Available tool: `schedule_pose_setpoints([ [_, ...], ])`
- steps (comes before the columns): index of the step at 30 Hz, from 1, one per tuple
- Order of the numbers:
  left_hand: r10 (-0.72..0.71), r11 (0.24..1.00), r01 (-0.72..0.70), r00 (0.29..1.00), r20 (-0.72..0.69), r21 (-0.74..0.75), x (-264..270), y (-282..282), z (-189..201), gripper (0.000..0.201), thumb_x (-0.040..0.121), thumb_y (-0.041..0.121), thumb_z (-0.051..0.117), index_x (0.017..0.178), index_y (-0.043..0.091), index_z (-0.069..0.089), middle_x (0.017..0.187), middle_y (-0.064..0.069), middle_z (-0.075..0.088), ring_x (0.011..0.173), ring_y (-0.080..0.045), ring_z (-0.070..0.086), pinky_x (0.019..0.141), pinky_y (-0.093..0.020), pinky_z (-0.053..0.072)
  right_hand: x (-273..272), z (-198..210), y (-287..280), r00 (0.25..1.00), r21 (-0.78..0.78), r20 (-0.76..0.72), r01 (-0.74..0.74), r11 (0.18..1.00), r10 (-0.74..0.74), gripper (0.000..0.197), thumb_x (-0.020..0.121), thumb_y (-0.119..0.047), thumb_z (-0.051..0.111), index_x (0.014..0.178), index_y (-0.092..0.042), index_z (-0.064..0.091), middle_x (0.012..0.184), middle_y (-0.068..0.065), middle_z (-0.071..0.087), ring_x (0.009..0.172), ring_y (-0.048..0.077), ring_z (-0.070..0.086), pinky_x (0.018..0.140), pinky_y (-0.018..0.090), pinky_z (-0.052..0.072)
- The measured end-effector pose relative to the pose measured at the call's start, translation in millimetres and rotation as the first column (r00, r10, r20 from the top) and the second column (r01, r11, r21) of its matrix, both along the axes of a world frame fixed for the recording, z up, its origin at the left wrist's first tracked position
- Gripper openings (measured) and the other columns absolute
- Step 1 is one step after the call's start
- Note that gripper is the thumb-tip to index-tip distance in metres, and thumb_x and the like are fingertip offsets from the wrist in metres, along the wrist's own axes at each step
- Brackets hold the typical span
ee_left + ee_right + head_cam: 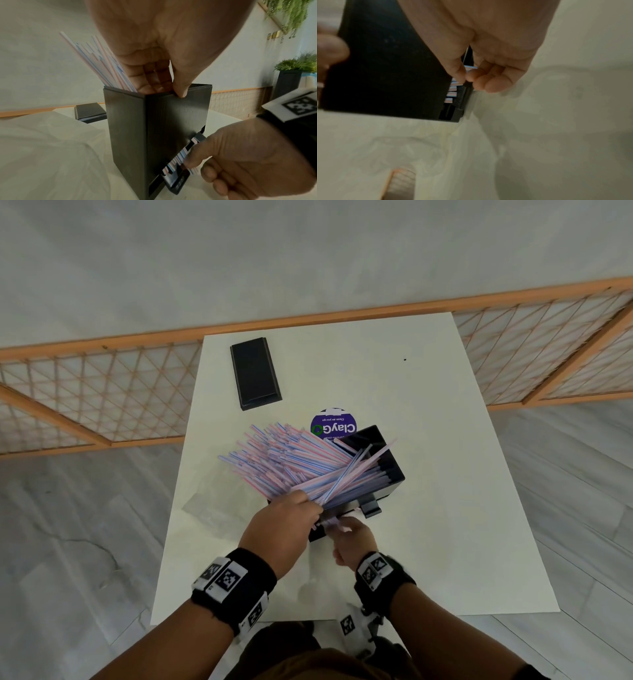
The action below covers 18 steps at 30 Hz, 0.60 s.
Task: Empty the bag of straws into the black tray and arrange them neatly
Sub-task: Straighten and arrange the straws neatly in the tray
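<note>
The black tray (394, 470), a tall box (128, 121), stands on the white table (445, 525). A fan of pink and blue striped straws (291, 457) sticks out of its open top (102, 63), leaning far left. My left hand (284, 522) is at the near rim: fingers inside against the straws, thumb outside the wall, pinching it (168, 90). My right hand (346, 534) is at the low front slot, where thumb and forefinger pinch a few straw ends (178, 158), also in the right wrist view (465, 77). The clear bag (212, 501) lies flat left of the tray.
A black lid (255, 373) lies at the table's far left. A round purple sticker (334, 424) shows just behind the tray. A low wooden lattice fence (85, 395) runs past the table's far edge. Potted plants (298, 65) stand off to the right.
</note>
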<state>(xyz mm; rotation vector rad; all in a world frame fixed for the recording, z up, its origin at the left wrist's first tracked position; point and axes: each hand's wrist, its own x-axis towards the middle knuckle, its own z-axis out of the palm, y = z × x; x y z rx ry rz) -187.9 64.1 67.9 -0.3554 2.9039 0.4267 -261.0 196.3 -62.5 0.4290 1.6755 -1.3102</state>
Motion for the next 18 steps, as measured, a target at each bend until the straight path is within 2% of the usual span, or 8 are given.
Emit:
schedule_pose_setpoints([
  [1, -0.003, 1.0, 0.003, 1.0, 0.005, 0.001, 0, 0, -1, 0.016, 0.092, 0.013, 0.065, 0.097, 0.027, 0.066, 0.098, 0.005, 0.055, 0.084, -0.023, 0.06, 0.068, -0.039, 0.056, -1, 1, -1, 0.993, 0.037, -0.077, -0.084, 0.996, 0.086, 0.012, 0.088, -0.028, 0.074, 0.091, -0.024, 0.063, 0.067, 0.007, 0.055, 0.046, 0.02, 0.044, 0.052, 0.026, 0.039],
  [3, -0.009, 1.0, 0.009, 1.0, 0.011, -0.002, 0, 0, -2, 0.019, 0.09, 0.012, 0.066, 0.099, 0.028, 0.066, 0.1, 0.006, 0.055, 0.086, -0.022, 0.06, 0.069, -0.038, 0.057, -4, 4, -2, 0.929, 0.14, -0.236, -0.258, 0.956, 0.286, 0.016, 0.085, -0.037, 0.076, 0.079, -0.025, 0.067, 0.071, -0.004, 0.059, 0.058, 0.014, 0.052, 0.06, 0.021, 0.041],
  [5, -0.003, 1.0, 0.003, 1.0, 0.01, -0.006, 0, 0, -3, 0.019, 0.09, 0.013, 0.067, 0.099, 0.03, 0.066, 0.1, 0.006, 0.055, 0.086, -0.022, 0.061, 0.067, -0.036, 0.056, -8, 12, -3, 0.846, 0.22, -0.301, -0.387, 0.896, 0.439, 0.021, 0.09, -0.04, 0.072, 0.089, -0.02, 0.072, 0.075, -0.01, 0.063, 0.065, 0.004, 0.057, 0.058, 0.011, 0.04],
  [6, 0.001, 1.0, -0.001, 1.0, 0.009, -0.009, 0, 0, -3, 0.018, 0.09, 0.014, 0.067, 0.098, 0.031, 0.066, 0.099, 0.007, 0.055, 0.086, -0.022, 0.061, 0.065, -0.035, 0.056, -9, 11, -3, 0.812, 0.257, -0.312, -0.427, 0.867, 0.493, 0.027, 0.091, -0.043, 0.07, 0.095, -0.017, 0.074, 0.079, -0.008, 0.066, 0.07, 0.006, 0.06, 0.062, 0.012, 0.043],
  [9, 0.009, 1.0, -0.009, 1.0, -0.008, -0.008, -1, -1, -3, 0.018, 0.09, 0.014, 0.068, 0.096, 0.031, 0.067, 0.097, 0.007, 0.056, 0.084, -0.022, 0.062, 0.062, -0.034, 0.053, -11, 16, -2, 0.694, 0.39, -0.352, -0.502, 0.772, 0.628, 0.037, 0.096, -0.051, 0.057, 0.106, -0.02, 0.073, 0.104, 0.003, 0.074, 0.097, 0.024, 0.068, 0.084, 0.03, 0.053],
  [11, 0.007, 1.0, -0.007, 1.0, -0.012, 0.005, -2, -1, -4, 0.02, 0.092, 0.013, 0.066, 0.099, 0.031, 0.067, 0.1, 0.008, 0.057, 0.086, -0.021, 0.062, 0.066, -0.034, 0.054, -11, 18, 1, 0.606, 0.468, -0.369, -0.533, 0.705, 0.704, 0.04, 0.1, -0.051, 0.047, 0.118, -0.023, 0.07, 0.118, 0.004, 0.072, 0.109, 0.027, 0.066, 0.092, 0.031, 0.052],
  [14, 0.005, 1.0, -0.005, 1.0, -0.015, 0.016, -2, -2, -4, 0.023, 0.093, 0.012, 0.066, 0.104, 0.032, 0.068, 0.103, 0.008, 0.058, 0.089, -0.021, 0.062, 0.069, -0.036, 0.057, -9, 17, 7, 0.492, 0.563, -0.409, -0.527, 0.637, 0.768, 0.044, 0.104, -0.052, 0.037, 0.124, -0.025, 0.066, 0.12, 0.004, 0.071, 0.111, 0.027, 0.066, 0.092, 0.033, 0.053],
  [18, -0.003, 1.0, 0.003, 1.0, -0.024, 0.0, -1, -1, 1, 0.019, 0.091, 0.011, 0.07, 0.092, 0.029, 0.065, 0.094, 0.007, 0.055, 0.081, -0.023, 0.061, 0.061, -0.032, 0.05, -7, 14, 15, 0.425, 0.635, -0.331, -0.56, 0.532, 0.843, 0.048, 0.107, -0.046, 0.029, 0.125, -0.018, 0.063, 0.121, 0.008, 0.07, 0.111, 0.029, 0.066, 0.093, 0.036, 0.053],
])
